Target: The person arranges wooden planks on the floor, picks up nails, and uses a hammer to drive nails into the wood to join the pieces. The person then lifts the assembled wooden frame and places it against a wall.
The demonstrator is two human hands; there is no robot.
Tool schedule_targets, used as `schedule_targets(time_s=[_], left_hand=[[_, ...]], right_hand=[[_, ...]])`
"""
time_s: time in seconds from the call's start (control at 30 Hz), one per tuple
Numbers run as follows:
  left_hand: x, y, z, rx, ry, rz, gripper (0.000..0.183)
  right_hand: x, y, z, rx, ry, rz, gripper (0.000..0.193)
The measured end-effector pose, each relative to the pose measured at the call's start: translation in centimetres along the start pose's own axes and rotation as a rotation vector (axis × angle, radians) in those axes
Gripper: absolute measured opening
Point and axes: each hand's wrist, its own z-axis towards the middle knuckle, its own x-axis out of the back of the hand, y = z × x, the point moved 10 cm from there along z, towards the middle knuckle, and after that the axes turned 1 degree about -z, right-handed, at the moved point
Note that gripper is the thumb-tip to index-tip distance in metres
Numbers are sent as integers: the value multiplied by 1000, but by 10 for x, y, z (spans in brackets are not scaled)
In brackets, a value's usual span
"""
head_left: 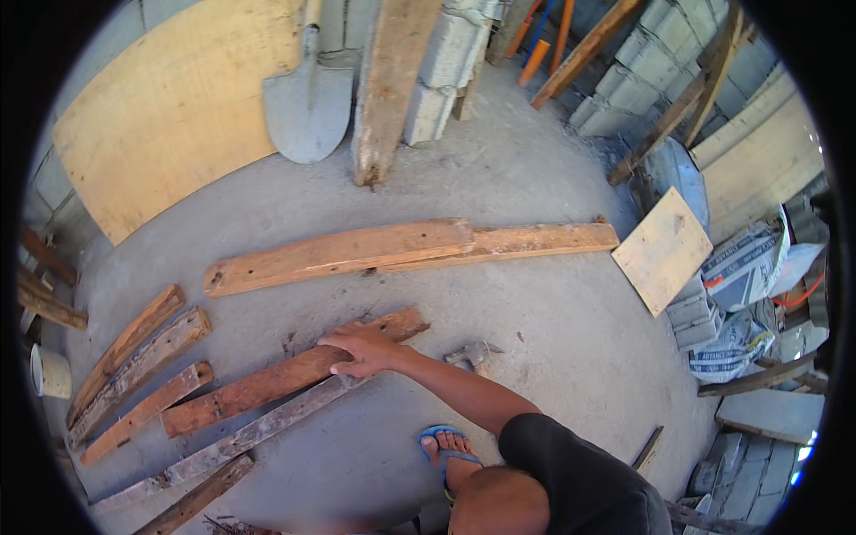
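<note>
My right hand (361, 349) reaches in from the lower right and lies over a reddish-brown wooden plank (267, 390). Its fingers cross the top near the plank's right end, with the thumb on the near side. The plank rests on the concrete floor, beside a long, thin, greyish piece of lumber (236, 443). Just right of the hand, partly behind my forearm, a hammer (473, 355) lies on the floor. I cannot see my left hand.
Several shorter wood pieces (147, 366) lie at the left, near a white bucket (51, 372). Two long boards (339, 256) stretch across the floor beyond. A shovel (308, 107) leans on plywood (178, 116). Cement sacks (740, 267) and concrete blocks (695, 316) stand right.
</note>
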Motion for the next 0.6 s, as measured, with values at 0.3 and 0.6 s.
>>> schedule_targets(time_s=[0.3, 0.6], left_hand=[[-52, 36, -14, 16, -75, -16, 14], [-72, 48, -12, 34, -149, -72, 15]], right_hand=[[7, -9, -4, 67, -91, -38, 61], [42, 1, -24, 81, -234, -351, 83]])
